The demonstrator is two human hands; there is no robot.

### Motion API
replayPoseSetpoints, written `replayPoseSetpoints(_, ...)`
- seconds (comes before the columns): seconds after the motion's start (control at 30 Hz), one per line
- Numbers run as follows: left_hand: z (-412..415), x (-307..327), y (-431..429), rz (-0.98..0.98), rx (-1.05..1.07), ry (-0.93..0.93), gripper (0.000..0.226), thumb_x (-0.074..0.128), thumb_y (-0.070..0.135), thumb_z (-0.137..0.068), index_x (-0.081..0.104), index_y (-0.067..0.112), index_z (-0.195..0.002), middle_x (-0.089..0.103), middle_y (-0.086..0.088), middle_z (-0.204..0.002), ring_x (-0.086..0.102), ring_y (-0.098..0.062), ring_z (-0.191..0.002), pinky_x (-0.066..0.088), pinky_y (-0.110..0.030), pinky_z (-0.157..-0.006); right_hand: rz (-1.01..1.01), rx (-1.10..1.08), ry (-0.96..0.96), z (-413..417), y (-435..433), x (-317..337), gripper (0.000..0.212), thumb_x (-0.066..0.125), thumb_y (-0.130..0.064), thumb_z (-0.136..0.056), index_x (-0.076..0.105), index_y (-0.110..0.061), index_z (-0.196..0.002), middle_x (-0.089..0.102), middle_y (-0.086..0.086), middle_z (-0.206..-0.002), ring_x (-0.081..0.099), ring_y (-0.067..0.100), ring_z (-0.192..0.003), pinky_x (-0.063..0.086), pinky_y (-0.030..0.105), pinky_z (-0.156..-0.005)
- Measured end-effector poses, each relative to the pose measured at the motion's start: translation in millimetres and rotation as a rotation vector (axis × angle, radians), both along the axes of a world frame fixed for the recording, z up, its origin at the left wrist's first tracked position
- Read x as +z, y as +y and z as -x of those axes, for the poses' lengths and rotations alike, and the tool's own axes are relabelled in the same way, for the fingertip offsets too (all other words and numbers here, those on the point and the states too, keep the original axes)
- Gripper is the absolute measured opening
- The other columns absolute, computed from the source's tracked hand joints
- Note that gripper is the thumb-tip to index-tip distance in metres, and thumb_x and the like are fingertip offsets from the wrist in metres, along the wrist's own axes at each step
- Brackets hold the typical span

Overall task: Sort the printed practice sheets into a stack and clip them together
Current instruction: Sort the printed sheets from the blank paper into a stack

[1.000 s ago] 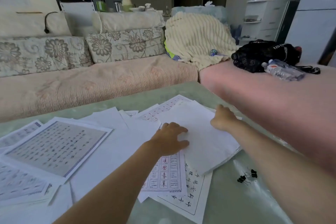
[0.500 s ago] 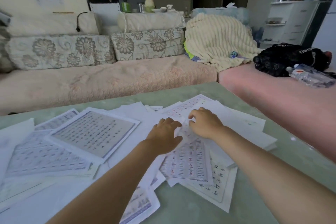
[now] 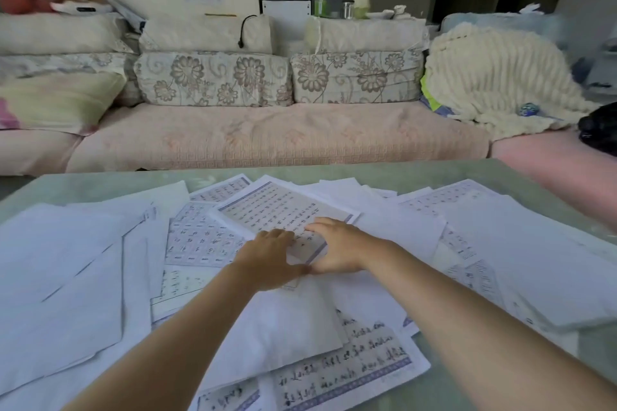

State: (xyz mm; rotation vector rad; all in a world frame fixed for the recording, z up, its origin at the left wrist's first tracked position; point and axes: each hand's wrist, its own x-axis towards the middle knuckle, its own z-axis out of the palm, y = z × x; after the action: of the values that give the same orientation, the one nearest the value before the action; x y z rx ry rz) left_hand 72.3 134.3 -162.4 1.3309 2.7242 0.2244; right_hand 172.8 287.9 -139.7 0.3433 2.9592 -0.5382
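Behind the pale green table (image 3: pixel 384 173) runs a pink sofa (image 3: pixel 277 137) with two floral cushions; since half a second ago the view has swung left. Loose practice sheets (image 3: pixel 207 237), too overlapped to count, cover the table; their print is unreadable. Left hand (image 3: pixel 270 257) and right hand (image 3: pixel 337 250), fingers spread, press flat on one gridded sheet (image 3: pixel 283 207) near the middle

Pink sofa (image 3: pixel 277 133) observed behind green table (image 3: pixel 417 173); cream blanket (image 3: pixel 494 77) heaped at its right end.

matt white paper sheets (image 3: pixel 394 230) on glossy greenish table (image 3: pixel 417 173)
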Motion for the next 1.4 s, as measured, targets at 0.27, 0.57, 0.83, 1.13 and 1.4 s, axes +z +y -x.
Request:
replayPoseSetpoints(0.27, 11, -12, -17, -0.181, -0.065, -0.055, 0.055, 0.059, 0.042, -0.089, 0.046, 0.026, -0.140, 0.050, 0.008, -0.140, 0.041, -0.016, -0.128, 0.038, -0.031, -0.102, -0.365, 0.013, 0.124, 7, -7, -26, 0.051, 0.050, -0.048, -0.095, 0.045, -0.024, -0.140, 0.058, 0.001, -0.132, 0.050, 0.024, -0.122, 0.045, 0.038, -0.096)
replayPoseSetpoints(0.57, 3, -9, -36, -0.023, -0.068, -0.061, 0.097, 0.058, 0.073, -0.076, 0.015, 0.033, -0.154, 0.011, 0.001, -0.162, 0.008, -0.024, -0.149, 0.012, -0.046, -0.120, -0.037, -0.122, 0.176, -4, -20, -26, 0.062, 0.064, -0.053, -0.084, 0.052, -0.028, -0.139, 0.051, 0.000, -0.137, 0.044, 0.021, -0.131, 0.035, 0.033, -0.110)
replayPoseSetpoints(0.83, 17, -18, -48, 0.008, 0.061, -0.014, 0.110, 0.051, 0.080, -0.074, 0.002, 0.025, -0.156, -0.008, -0.004, -0.163, -0.005, -0.027, -0.150, 0.004, -0.048, -0.120, -0.401, -0.285, -0.024, -25, -23, -27, 0.084, 0.036, -0.082, -0.082, 0.037, -0.025, -0.143, 0.043, 0.009, -0.139, 0.042, 0.029, -0.127, 0.039, 0.042, -0.099)
replayPoseSetpoints(1.13, 16, -12, -70, -0.175, 0.012, 0.055, 0.055, 0.054, 0.058, -0.088, 0.049, 0.027, -0.134, 0.060, 0.005, -0.129, 0.054, -0.021, -0.119, 0.043, -0.030, -0.090, -0.032, -0.176, -0.030, -42, -27, -22, 0.099, 0.050, -0.078, -0.080, 0.015, -0.027, -0.157, 0.016, -0.003, -0.163, 0.019, 0.020, -0.149, 0.023, 0.044, -0.119)
replayPoseSetpoints(1.4, 5, -7, -101, -0.226, -0.185, -0.025, 0.030, 0.051, 0.013, -0.097, 0.068, 0.025, -0.120, 0.069, 0.005, -0.117, 0.063, -0.016, -0.106, 0.049, -0.027, -0.091, -0.305, -0.241, 0.219, -54, -34, -16, 0.037, 0.034, -0.028, -0.105, 0.057, -0.027, -0.134, 0.069, 0.001, -0.118, 0.064, 0.026, -0.102, 0.050, 0.033, -0.081)
